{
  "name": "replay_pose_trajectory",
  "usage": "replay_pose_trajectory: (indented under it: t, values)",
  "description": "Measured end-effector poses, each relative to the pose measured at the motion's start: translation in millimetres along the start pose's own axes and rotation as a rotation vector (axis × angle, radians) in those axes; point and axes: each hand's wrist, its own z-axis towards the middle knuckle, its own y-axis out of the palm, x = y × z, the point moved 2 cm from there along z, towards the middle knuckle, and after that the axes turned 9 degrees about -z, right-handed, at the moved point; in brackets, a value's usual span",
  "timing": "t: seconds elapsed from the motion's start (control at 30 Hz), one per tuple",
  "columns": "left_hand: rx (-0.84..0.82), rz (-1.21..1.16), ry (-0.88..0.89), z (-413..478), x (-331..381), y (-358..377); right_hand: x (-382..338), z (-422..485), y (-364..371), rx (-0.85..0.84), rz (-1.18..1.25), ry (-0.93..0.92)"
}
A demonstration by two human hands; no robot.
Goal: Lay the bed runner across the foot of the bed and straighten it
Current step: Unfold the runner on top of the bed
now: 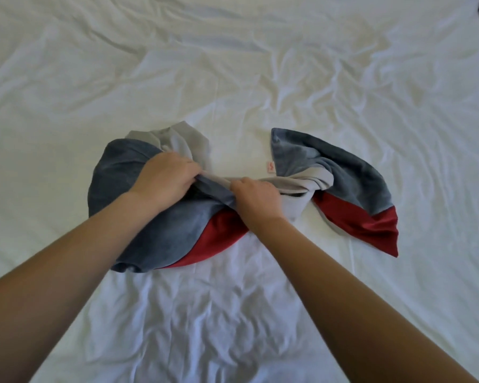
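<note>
Bed runner (161,222), blue-grey, red and pale grey, lies bunched and twisted mid-bed on the wrinkled white sheet (233,313). Our left hand (163,176) and right hand (256,196) each grip closed on its twisted middle, close together.

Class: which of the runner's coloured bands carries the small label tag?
The blue-grey band of the bed runner; its pink tag sits at the edge, unlike the red or light grey bands.
</note>
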Motion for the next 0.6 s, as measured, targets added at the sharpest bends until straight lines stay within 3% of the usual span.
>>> replay_pose_trajectory:
  t: [0.17,0.33,0.43,0.6]
  values:
    - [0.066,-0.096,0.032,15,38,11,54,-16,6,-0.049,-0.005,0.015]
    - [0.003,-0.118,0.176,30,83,29,106,-55,4,-0.086,-0.045,0.035]
    - [0.02,-0.104,0.226,39,93,33,115,-65,2,-0.122,-0.056,0.056]
    - [0.093,-0.136,0.167,43,64,19,93,-40,-8,-0.099,-0.122,0.065]
